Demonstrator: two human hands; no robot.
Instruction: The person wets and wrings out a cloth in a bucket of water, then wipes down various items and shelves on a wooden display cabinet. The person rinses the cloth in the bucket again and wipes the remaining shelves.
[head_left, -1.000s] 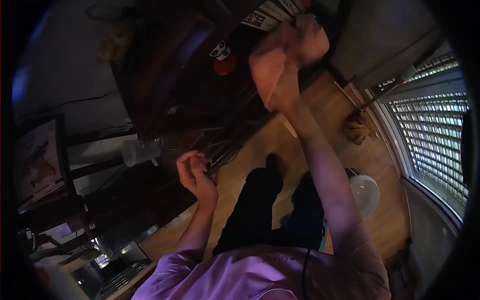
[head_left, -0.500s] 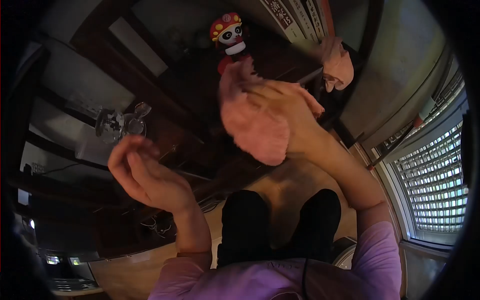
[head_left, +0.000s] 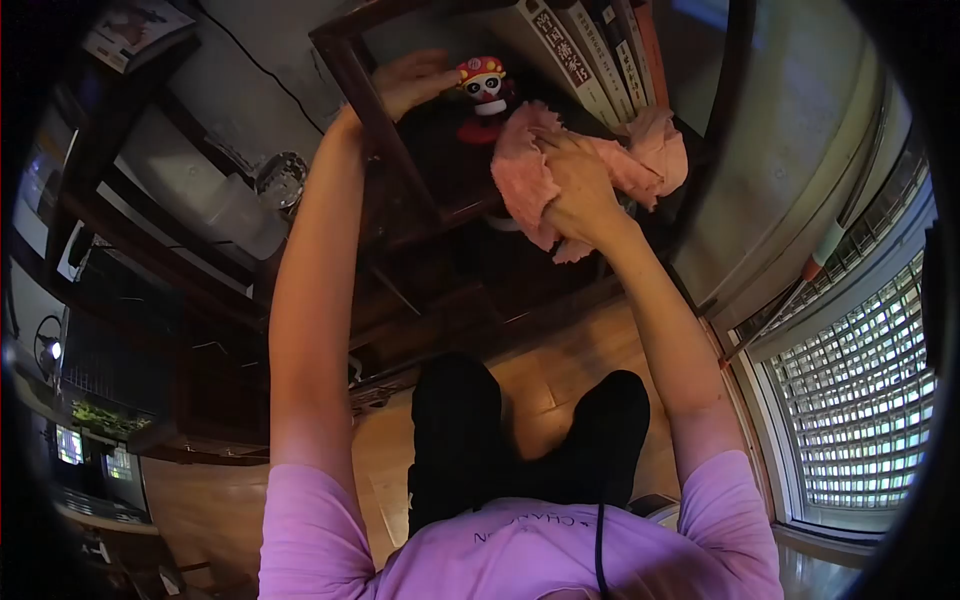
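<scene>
Here's the dark brown wooden shelf [head_left: 440, 150], and its squared wooden post [head_left: 378, 118] cuts right across the left wrist, so the room on that side is tight. The left hand [head_left: 412, 82] sits past the post, inside the compartment, fingers stretched out together towards the red-hatted, black-and-white panda figurine [head_left: 485, 92]. Fingertips right at the hat's side; pinching or merely touching, I cannot tell, the thumb being hidden.

Over to the right: the right hand [head_left: 578, 190] grips the crumpled pink cloth [head_left: 524, 172], fingers sunk into its folds, one ruffled end flaring out beyond the knuckles towards the shelf's right side. That cloth lies under and around the right hand, near the figurine and apart from the left hand. Just above it, a leaning row of paper-covered books [head_left: 590, 62] hems in the space.

A strip of dark board shows between the left hand and the cloth, the figurine standing at its back. Below the shelf's front edge, open room: light brown wooden floor [head_left: 545, 385] runs between shelf and knees.
</scene>
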